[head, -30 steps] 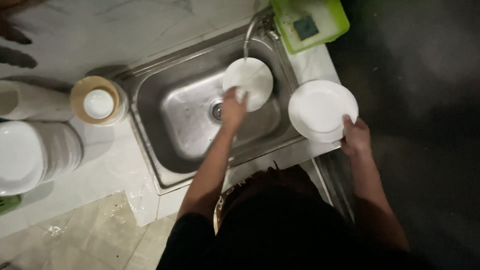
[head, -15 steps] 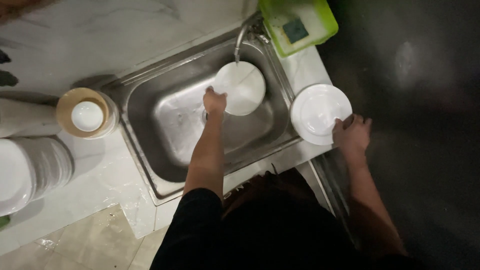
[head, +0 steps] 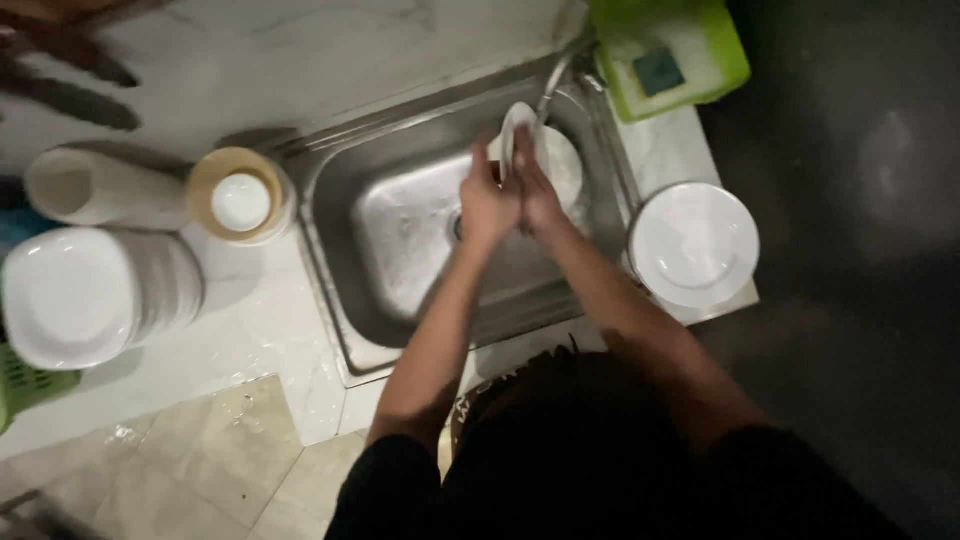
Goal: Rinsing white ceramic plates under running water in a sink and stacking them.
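- Head view: left hand (head: pixel 487 205) and right hand (head: pixel 535 190) meet over the steel sink (head: pixel 345 260), both clasping a white plate (head: pixel 515 135) held on edge between them.
- The plate sits directly under the faucet (head: pixel 556 72), above the basin.
- A second white plate (head: pixel 560 165) lies in the basin behind the hands.
- A stack of white plates (head: pixel 693 243) rests on the counter, right of the sink.
- Left of the sink: a tan bowl (head: pixel 240 196), a pale cylinder lying on its side (head: pixel 95 187), and a second plate stack (head: pixel 85 295).
- A green tray (head: pixel 668 52) sits beside the faucet.
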